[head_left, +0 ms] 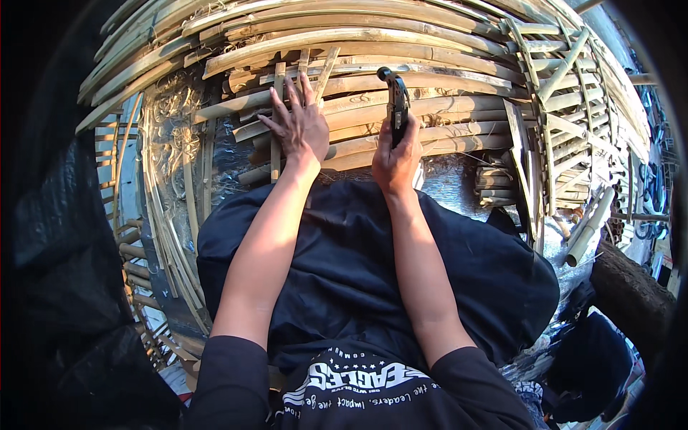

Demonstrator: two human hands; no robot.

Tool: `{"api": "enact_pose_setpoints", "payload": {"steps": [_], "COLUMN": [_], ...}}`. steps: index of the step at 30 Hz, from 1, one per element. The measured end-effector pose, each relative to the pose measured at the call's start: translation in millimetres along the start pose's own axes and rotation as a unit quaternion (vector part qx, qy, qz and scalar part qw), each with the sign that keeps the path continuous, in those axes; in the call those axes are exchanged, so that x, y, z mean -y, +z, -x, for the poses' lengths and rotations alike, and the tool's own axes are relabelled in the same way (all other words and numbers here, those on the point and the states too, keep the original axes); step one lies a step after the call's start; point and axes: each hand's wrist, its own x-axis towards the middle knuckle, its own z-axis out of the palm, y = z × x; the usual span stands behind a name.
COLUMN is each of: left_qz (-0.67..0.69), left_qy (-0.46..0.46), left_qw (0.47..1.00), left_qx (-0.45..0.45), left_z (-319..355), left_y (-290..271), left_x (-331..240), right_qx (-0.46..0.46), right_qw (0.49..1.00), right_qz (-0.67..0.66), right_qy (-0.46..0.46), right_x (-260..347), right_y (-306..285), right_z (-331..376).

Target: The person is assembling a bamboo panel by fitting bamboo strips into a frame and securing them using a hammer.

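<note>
So the bamboo slats (401, 111) are laid side by side across a frame right in front of the person, split lengths, pale and dry looking. I'd guess they're light and stiff along the length but springy if you press mid span, and the split edges look like they could splinter, so flat palm pressure beats pinching an edge. A few short thin strips (276, 122) run crosswise over them, and those look flimsy enough to slide around. The left hand (299, 125) is spread flat on top of those strips, fingers released and fanned out, pinning rather than gripping. The right hand (396, 159) is clenched around the handle of a dark tool (396, 100) standing upright against the slats, can't tell exactly what kind. Curly bamboo shavings (172, 107) sit off to the left, and a stack of bamboo lattice panels (573, 115) is further right
</note>
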Motion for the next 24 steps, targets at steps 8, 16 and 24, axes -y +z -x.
{"api": "enact_pose_setpoints", "payload": {"steps": [8, 16, 24], "left_qz": [0.032, -0.08, -0.009], "left_qy": [0.011, 0.024, 0.017], "left_qw": [0.999, 0.996, 1.0], "left_qx": [0.007, 0.019, -0.001], "left_z": [-5.2, 8.5, 8.2], "left_y": [-14.1, 9.5, 10.8], "left_x": [-23.4, -18.4, -29.4], "right_qx": [-0.166, -0.216, -0.188], "right_qw": [0.981, 0.972, 0.978], "right_qz": [-0.045, -0.047, -0.023], "right_qy": [0.093, 0.073, 0.088], "right_x": [-5.8, -5.1, -13.0], "right_y": [-45.9, -53.8, -45.1], "right_z": [-6.8, 5.5, 9.6]}}
